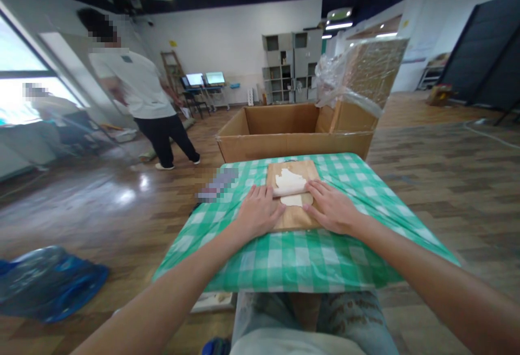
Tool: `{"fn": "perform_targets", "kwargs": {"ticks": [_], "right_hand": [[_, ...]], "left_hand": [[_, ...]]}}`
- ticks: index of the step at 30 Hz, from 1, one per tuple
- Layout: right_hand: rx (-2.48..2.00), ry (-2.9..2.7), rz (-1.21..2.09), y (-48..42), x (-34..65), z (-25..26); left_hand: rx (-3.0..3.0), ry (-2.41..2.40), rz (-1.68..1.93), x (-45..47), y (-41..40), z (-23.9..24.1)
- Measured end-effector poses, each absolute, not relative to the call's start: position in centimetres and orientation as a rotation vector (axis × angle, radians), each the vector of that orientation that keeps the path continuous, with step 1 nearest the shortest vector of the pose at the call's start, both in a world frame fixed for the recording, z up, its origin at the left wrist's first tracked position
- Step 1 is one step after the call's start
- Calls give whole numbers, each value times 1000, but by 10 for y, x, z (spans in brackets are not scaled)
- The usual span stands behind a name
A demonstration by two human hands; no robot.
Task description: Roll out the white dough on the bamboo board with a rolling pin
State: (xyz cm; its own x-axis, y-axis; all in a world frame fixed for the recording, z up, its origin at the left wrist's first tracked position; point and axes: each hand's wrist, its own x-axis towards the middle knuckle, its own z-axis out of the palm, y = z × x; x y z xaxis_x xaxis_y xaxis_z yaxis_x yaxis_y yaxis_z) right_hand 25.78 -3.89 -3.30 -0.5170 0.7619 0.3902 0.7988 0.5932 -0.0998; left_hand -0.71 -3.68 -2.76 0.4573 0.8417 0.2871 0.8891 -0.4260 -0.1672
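A pale rolling pin [289, 189] lies crosswise over a flat, uneven sheet of white dough [291, 178]. The dough shows both beyond the pin and on its near side. Under it is a wooden cutting board [290, 222]. My left hand [260, 210] is on the pin's left end, its fingers closed over it and the thumb towards the board. My right hand [331, 206] holds the right end in much the same way. Both palms hide the pin's ends.
A green and white checked cloth [280, 263] covers the table. A blurred-out flat item [219, 184] lies at its left edge. Behind stands a large open cardboard box [292, 146]. One person [134, 84] stands at left; another [57, 111] is by the window. A blue plastic bag [52, 284] rests on the floor.
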Motion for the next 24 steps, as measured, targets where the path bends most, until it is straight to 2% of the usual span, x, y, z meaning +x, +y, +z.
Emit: {"fn": "perform_targets", "kwargs": {"ticks": [6, 14, 24], "right_hand": [[-1356, -2474, -131, -18, 251, -29], [-1375, -2575, -119, 57, 250, -37], [-1342, -2706, -331, 160, 250, -43]], "left_hand": [[-2438, -1488, -291, -10, -14, -35], [-2524, -1710, -250, 0, 38, -24], [-2451, -1886, -224, 9, 145, -26]]}}
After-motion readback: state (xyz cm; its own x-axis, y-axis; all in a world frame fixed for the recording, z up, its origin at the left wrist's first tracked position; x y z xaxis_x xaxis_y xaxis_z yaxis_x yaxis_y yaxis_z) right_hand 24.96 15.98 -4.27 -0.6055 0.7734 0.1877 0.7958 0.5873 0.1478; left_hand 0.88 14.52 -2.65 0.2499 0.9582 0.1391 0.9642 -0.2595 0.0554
